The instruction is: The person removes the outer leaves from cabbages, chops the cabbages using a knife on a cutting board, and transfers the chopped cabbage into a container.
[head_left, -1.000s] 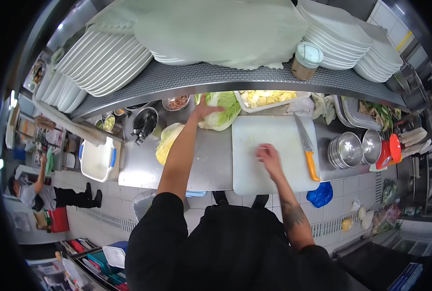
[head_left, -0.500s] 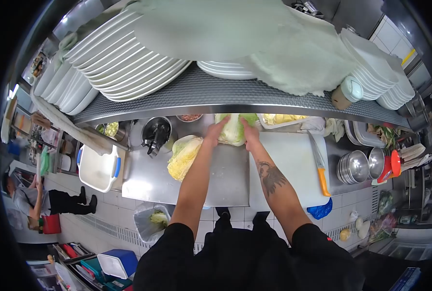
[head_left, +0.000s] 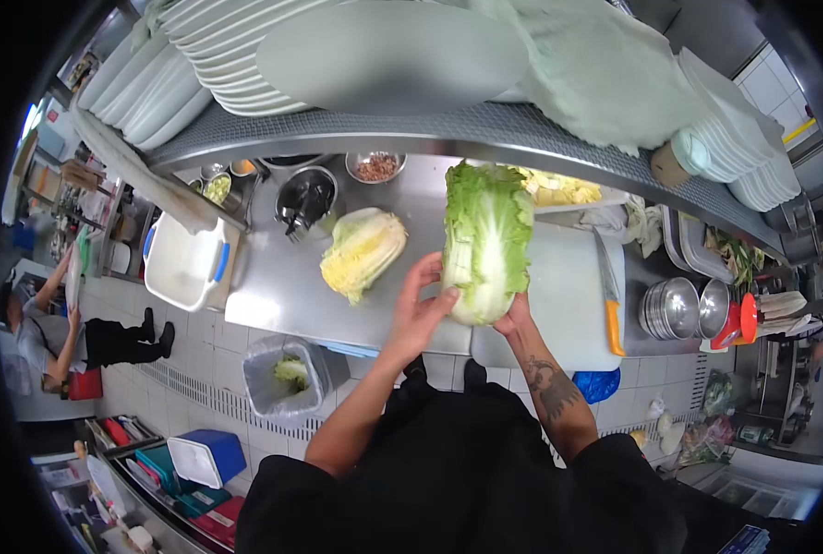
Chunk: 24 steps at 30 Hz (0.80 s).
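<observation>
- One napa cabbage, frame center
- Left hand fingers clamped on base
- Right hand fingers mostly hidden, can't tell
- Low grip: leafy top could tip

Orange knife handle, blue-and-white cooler box

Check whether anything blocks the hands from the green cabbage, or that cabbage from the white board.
Nothing visible does: the left hand and right hand hold the green cabbage, and the knife lies along the right side of the white board.
</observation>
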Tool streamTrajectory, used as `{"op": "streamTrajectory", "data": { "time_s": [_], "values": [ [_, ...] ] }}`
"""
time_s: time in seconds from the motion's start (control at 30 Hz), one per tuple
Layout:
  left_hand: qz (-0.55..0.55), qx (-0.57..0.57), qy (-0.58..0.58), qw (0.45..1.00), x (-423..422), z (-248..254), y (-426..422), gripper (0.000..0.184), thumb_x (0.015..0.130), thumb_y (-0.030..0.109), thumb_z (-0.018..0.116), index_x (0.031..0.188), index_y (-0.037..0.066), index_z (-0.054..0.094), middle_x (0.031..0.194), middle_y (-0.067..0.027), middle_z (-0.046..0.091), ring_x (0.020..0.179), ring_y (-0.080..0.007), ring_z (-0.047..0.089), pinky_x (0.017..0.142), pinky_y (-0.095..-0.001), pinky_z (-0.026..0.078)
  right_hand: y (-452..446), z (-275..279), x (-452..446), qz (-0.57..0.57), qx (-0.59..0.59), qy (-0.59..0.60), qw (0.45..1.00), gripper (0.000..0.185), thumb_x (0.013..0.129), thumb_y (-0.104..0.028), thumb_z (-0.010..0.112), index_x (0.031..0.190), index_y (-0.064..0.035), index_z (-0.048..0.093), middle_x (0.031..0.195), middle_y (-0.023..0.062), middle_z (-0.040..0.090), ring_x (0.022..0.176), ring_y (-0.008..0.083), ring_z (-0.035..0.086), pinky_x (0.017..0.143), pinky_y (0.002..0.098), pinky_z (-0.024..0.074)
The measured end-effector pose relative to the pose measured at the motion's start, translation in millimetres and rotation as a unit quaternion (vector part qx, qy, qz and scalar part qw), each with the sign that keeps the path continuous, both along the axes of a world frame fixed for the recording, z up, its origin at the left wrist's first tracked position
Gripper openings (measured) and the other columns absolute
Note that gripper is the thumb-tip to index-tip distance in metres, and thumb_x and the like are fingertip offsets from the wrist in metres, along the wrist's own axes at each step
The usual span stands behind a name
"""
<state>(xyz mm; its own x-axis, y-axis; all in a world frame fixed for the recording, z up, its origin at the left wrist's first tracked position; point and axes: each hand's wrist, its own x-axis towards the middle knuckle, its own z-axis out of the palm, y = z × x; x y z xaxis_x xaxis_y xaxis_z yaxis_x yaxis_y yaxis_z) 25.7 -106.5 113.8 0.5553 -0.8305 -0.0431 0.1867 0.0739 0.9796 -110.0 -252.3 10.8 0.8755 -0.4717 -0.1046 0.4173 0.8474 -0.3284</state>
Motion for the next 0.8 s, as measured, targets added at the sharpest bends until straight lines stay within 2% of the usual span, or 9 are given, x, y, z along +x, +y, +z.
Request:
{"op": "streamTrajectory", "data": {
  "time_s": [0.07,0.17,0.2,0.3,0.47,0.57,0.63,0.67,0.8],
  "values": [
    [-0.032,-0.014,0.044,0.998,-14,16,19,0.063,0.087,0.018,0.073,0.14,0.005,0.042,0.125,-0.0119,0.052,0.118,-0.0212,0.051,0.096,-0.0337,0.045,5,-4,-21,0.01,0.048,-0.05,0.998,0.067,0.1,-0.055,0.04,0.149,-0.009,0.037,0.147,0.0147,0.046,0.131,0.0333,0.05,0.107,0.0535,0.0428],
    [-0.067,0.03,-0.107,0.992,-50,34,30,0.06,0.085,0.017,0.074,0.137,0.005,0.047,0.124,-0.0121,0.052,0.116,-0.0216,0.052,0.091,-0.0351,0.048,9,20,-46,0.038,0.05,-0.121,0.991,0.064,0.1,-0.051,0.04,0.148,-0.0092,0.038,0.146,0.0158,0.047,0.129,0.0342,0.051,0.106,0.0535,0.044],
    [-0.052,0.028,-0.128,0.99,-70,41,28,0.063,0.081,0.017,0.078,0.135,0.005,0.049,0.12,-0.0126,0.053,0.113,-0.0228,0.054,0.088,-0.0353,0.048,9,16,-54,0.017,0.063,-0.072,0.995,0.063,0.1,-0.051,0.04,0.147,-0.009,0.04,0.143,0.0161,0.05,0.126,0.0347,0.053,0.104,0.0537,0.0456],
    [0.005,0.068,-0.281,0.957,-118,58,19,0.069,0.077,0.018,0.082,0.136,0.006,0.049,0.119,-0.0086,0.051,0.111,-0.0212,0.051,0.088,-0.0356,0.047,7,24,-73,0.051,-0.011,-0.11,0.993,0.074,0.096,-0.061,0.039,0.148,-0.0081,0.037,0.145,0.017,0.047,0.127,0.0344,0.053,0.104,0.0537,0.0455],
    [0.013,0.062,-0.259,0.964,-164,63,13,0.072,0.073,0.019,0.085,0.134,0.005,0.049,0.12,-0.0097,0.053,0.11,-0.0219,0.053,0.09,-0.0372,0.047,-2,7,-109,-0.018,0.05,0.019,0.998,0.064,0.1,-0.055,0.038,0.145,-0.0096,0.041,0.139,0.0159,0.053,0.122,0.0342,0.056,0.101,0.0533,0.0482],
    [0.024,0.075,-0.267,0.96,-182,57,15,0.074,0.072,0.021,0.087,0.133,0.003,0.048,0.119,-0.0104,0.056,0.112,-0.0198,0.054,0.091,-0.0353,0.047,-7,7,-128,-0.007,0.074,-0.11,0.991,0.066,0.099,-0.056,0.04,0.147,-0.0099,0.039,0.141,0.0157,0.051,0.124,0.0344,0.055,0.103,0.053,0.0474],
    [0.043,0.096,-0.301,0.948,-192,58,8,0.075,0.072,0.021,0.087,0.132,0.002,0.047,0.117,-0.0111,0.058,0.112,-0.0183,0.054,0.091,-0.0335,0.047,1,11,-139,-0.034,-0.027,-0.012,0.999,0.073,0.096,-0.061,0.04,0.148,-0.0098,0.035,0.145,0.0149,0.047,0.128,0.034,0.051,0.105,0.0536,0.0445],
    [0.056,0.104,-0.274,0.954,-197,63,5,0.064,0.075,0.017,0.086,0.126,0.002,0.049,0.109,-0.0102,0.061,0.106,-0.0156,0.056,0.091,-0.0307,0.047,4,13,-142,-0.05,-0.08,0.035,0.995,0.076,0.095,-0.063,0.04,0.149,-0.0098,0.034,0.147,0.0145,0.045,0.13,0.0338,0.049,0.107,0.0538,0.043],
    [0.056,0.042,-0.12,0.99,-192,45,0,0.046,0.081,0.008,0.079,0.116,0.004,0.049,0.103,-0.0092,0.061,0.101,-0.0136,0.057,0.091,-0.0317,0.047,6,16,-146,-0.099,-0.04,-0.01,0.994,0.09,0.088,-0.075,0.041,0.152,-0.0127,0.029,0.152,0.0108,0.038,0.137,0.0323,0.041,0.112,0.0537,0.0362]
  ]
}}
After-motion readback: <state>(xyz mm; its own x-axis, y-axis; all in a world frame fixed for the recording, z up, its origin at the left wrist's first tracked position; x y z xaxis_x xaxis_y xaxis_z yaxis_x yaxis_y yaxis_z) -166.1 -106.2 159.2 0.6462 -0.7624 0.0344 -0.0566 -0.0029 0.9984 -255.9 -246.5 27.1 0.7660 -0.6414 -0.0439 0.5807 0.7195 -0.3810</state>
